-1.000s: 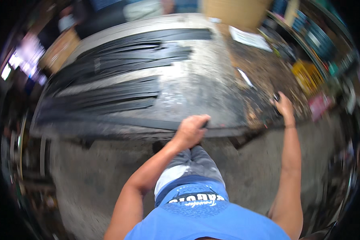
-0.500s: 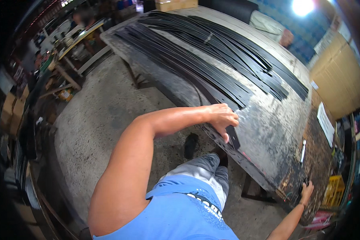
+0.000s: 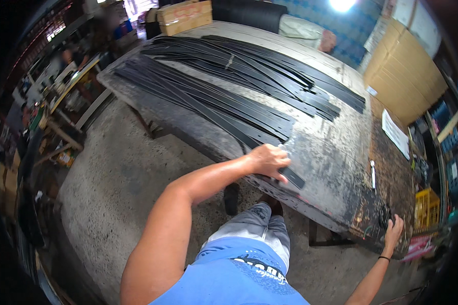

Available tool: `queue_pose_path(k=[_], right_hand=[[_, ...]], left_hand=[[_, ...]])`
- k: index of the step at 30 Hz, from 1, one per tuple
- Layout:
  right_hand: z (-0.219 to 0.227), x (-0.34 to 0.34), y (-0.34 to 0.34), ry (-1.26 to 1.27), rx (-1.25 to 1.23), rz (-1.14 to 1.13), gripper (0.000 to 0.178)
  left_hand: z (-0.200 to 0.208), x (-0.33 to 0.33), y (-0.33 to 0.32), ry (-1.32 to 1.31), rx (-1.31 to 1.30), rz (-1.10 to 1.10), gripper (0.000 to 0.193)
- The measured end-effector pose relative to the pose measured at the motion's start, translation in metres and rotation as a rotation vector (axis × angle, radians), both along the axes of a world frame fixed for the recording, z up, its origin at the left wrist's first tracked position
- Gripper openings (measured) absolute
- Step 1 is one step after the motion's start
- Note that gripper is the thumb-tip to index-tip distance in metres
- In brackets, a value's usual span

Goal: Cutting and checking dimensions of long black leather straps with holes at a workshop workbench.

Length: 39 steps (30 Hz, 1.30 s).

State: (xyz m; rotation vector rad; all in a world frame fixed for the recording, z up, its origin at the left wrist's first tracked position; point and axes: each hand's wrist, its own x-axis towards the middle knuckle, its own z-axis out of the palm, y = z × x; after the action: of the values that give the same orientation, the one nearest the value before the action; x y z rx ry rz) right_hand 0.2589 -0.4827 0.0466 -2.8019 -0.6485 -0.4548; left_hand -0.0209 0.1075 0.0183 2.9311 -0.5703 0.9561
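Note:
My left hand [image 3: 268, 161] is closed round the near end of a long black strap [image 3: 294, 178], its thumb pressed on it. The strap's end lies flat near the front edge of the worktable [image 3: 331, 178], and its length runs back to the far left over a row of similar black straps [image 3: 224, 101]. At the table's right corner my right hand [image 3: 393, 230] is closed at a dark, looped object [image 3: 384, 216]. Its kind is too unclear to name. A slim, pale tool [image 3: 373, 174] lies on the table just beyond that hand.
Another pile of black straps [image 3: 269, 76] covers the table's far side. A cardboard box [image 3: 184, 18] stands at the back, and a tall cardboard sheet [image 3: 404, 73] leans at the right by white paper [image 3: 395, 133]. A yellow crate [image 3: 426, 211] is beside the right corner.
The view has shifted, so the table sits further left. The strap in my left hand now lies flatter on the table. My right hand has moved slightly rightward with the dark object.

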Motion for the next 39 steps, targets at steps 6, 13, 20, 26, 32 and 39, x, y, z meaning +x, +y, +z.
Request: queue_pose_path(k=[6, 13, 20, 26, 32, 39], right_hand=[[0.03, -0.036, -0.014, -0.05, 0.013, -0.023, 0.034], [0.03, -0.031, -0.017, -0.013, 0.034, -0.002, 0.032], [0.029, -0.032, -0.032, 0.033, -0.018, -0.088, 0.03], [0.031, -0.039, -0.055, 0.053, -0.026, -0.139, 0.031], [0.029, -0.045, -0.064, 0.09, -0.051, -0.223, 0.031], [0.025, -0.058, -0.106, 0.06, -0.129, -0.278, 0.033]], left_hand=[[0.016, -0.009, 0.095, -0.061, 0.136, 0.209, 0.059], [0.013, 0.004, 0.133, 0.047, 0.091, 0.365, 0.069], [0.005, 0.05, 0.13, 0.166, -0.19, 0.355, 0.056], [0.007, 0.116, 0.164, 0.169, -0.26, 0.501, 0.031], [-0.009, 0.16, 0.208, 0.248, -0.224, 0.671, 0.034], [-0.007, 0.189, 0.232, 0.315, -0.206, 0.772, 0.043]])
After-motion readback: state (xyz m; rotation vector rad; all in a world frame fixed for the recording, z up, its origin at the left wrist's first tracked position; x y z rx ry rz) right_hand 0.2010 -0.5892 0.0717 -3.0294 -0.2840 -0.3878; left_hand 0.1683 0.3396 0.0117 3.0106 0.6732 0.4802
